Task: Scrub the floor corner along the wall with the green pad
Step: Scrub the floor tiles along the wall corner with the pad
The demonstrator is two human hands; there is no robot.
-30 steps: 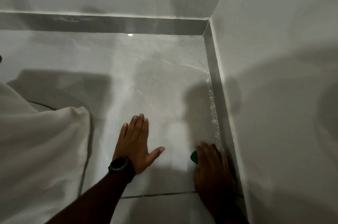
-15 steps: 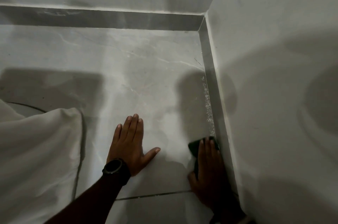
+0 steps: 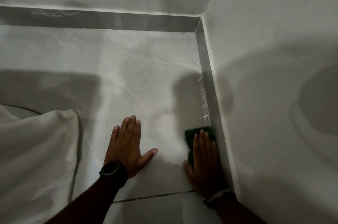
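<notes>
Green pad [image 3: 198,132] has slid farther forward along the baseboard [image 3: 210,95].

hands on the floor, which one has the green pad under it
The right hand, beside the right wall's skirting, presses the green scrubbing pad. The left hand, wearing a black watch, lies flat on bare tile.

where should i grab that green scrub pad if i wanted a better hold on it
Take the flat green scrub pad by its free left edge, coming from the open floor side. It lies flat under the right hand, whose palm presses it down, and its right edge sits against the grey skirting strip, so there is no room for fingers there.
</notes>
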